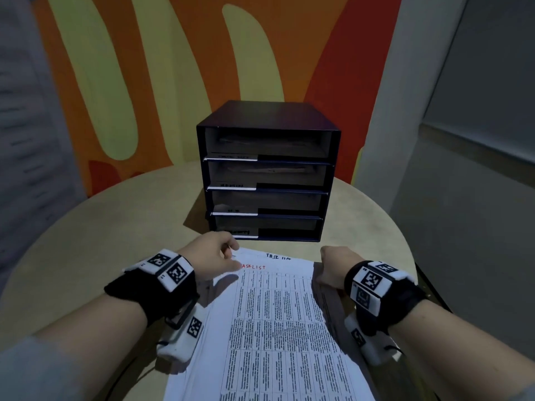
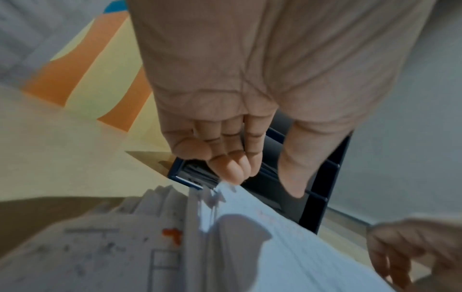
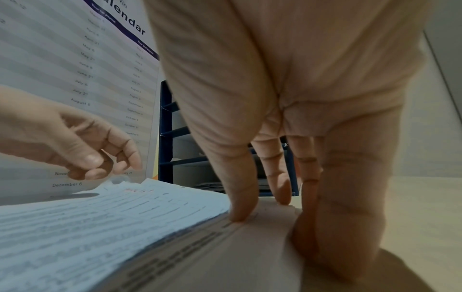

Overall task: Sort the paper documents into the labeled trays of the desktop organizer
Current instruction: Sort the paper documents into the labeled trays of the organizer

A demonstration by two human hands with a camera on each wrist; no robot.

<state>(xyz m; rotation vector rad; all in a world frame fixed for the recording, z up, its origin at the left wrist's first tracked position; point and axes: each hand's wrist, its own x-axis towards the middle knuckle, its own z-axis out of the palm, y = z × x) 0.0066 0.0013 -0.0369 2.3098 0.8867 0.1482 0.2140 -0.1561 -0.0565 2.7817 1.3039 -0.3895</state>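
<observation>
A black four-tray organizer (image 1: 269, 175) with white label strips (image 1: 231, 159) stands at the back of the round table (image 1: 86, 256). In front of it lies a stack of printed papers (image 1: 275, 328); red writing heads the top sheet (image 1: 260, 267). My left hand (image 1: 228, 256) is at that sheet's far left corner. Its fingertips (image 2: 232, 175) curl onto the corner, which is slightly raised, and the thumb (image 2: 292, 177) stands apart. My right hand (image 1: 327, 273) presses on the stack's right edge, thumb (image 3: 240, 207) on top and fingers (image 3: 310, 233) down the side.
Papers lie in the organizer's upper trays (image 1: 266, 140) and its bottom tray (image 3: 210, 185). A calendar sheet (image 3: 82, 79) stands upright to the left. An orange and yellow wall (image 1: 173, 68) rises behind the table, and a grey wall (image 1: 477, 140) stands to the right.
</observation>
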